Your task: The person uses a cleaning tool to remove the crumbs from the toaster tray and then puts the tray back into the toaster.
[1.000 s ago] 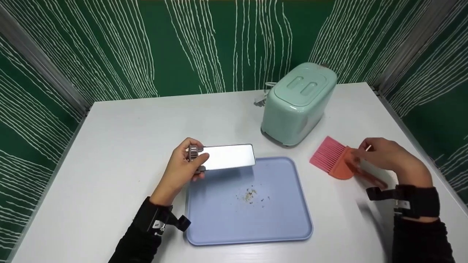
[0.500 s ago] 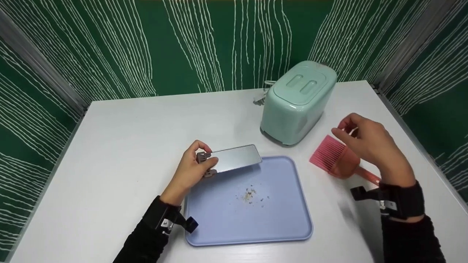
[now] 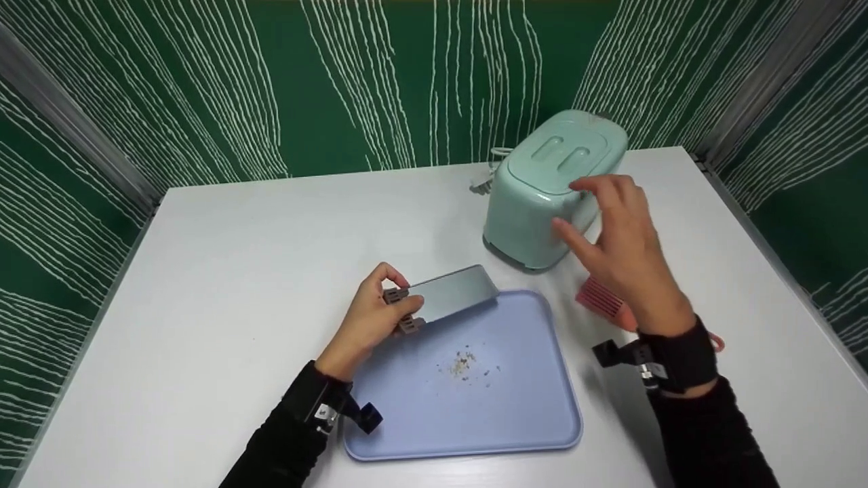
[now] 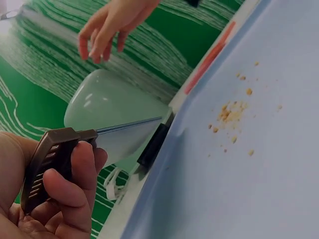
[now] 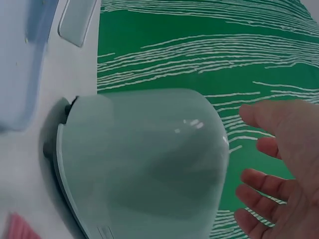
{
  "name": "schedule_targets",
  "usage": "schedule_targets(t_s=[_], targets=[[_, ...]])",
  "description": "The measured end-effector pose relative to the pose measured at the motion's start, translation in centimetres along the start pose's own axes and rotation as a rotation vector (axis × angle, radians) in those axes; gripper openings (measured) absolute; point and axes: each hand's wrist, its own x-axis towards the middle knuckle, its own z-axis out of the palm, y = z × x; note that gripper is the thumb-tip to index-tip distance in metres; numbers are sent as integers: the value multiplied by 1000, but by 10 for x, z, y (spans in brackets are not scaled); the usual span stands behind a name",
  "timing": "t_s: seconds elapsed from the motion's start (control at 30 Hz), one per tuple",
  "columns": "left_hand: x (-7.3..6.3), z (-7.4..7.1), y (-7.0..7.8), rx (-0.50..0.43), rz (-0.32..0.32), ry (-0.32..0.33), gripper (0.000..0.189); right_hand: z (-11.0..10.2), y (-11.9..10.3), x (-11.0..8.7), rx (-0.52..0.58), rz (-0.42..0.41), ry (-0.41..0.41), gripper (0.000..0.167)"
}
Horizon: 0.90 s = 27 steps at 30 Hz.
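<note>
My left hand [image 3: 369, 322] pinches the slotted grey-brown handle end of a flat metal crumb tray [image 3: 461, 293], thumb on top. The crumb tray is held tilted over the back of the light-blue serving tray [image 3: 522, 413], where a small pile of crumbs [image 3: 462, 366] lies. In the left wrist view, the handle [image 4: 42, 169] sits among my curled fingers. My right hand [image 3: 627, 254] holds nothing; its fingers and thumb are spread beside the mint-green toaster [image 3: 529, 224]. A gap shows between fingertips and toaster [image 5: 139, 159] in the right wrist view.
A pink-and-orange brush [image 3: 600, 300] lies on the white table [image 3: 258, 271] right of the serving tray, partly hidden under my right forearm. The toaster's white cord and plug [image 3: 485, 181] lie behind it. Green patterned walls [image 3: 339, 81] enclose the table.
My right hand has left the brush and moved up and left to the toaster, its fingers spreading. My left hand has shifted slightly right with the crumb tray, which now tilts more.
</note>
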Motion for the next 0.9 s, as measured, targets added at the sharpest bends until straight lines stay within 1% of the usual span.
schedule_targets(t_s=[0.13,0.2,0.3,0.4,0.5,0.6,0.77,0.9], targets=[[3,8,-1,4,-4,-11,29,20,-1,5,-22,-72,-2,59],[6,11,-2,8,-3,-18,30,28,0,7,-44,-78,-14,64],[12,16,-1,4,-26,-38,30,36,-1,9,-84,-63,-38,67],[18,19,0,-2,-62,-57,30,39,-1,10,-110,-52,-40,66],[22,21,1,-1,-94,-73,35,40,-1,10,-121,-61,-33,64],[27,24,3,18,-102,-82,37,41,0,10,-126,-77,-26,63],[33,29,7,49,-102,-82,30,42,1,11,-138,-96,-6,63],[37,33,6,57,-131,-80,31,44,2,11,-147,-97,-5,63]])
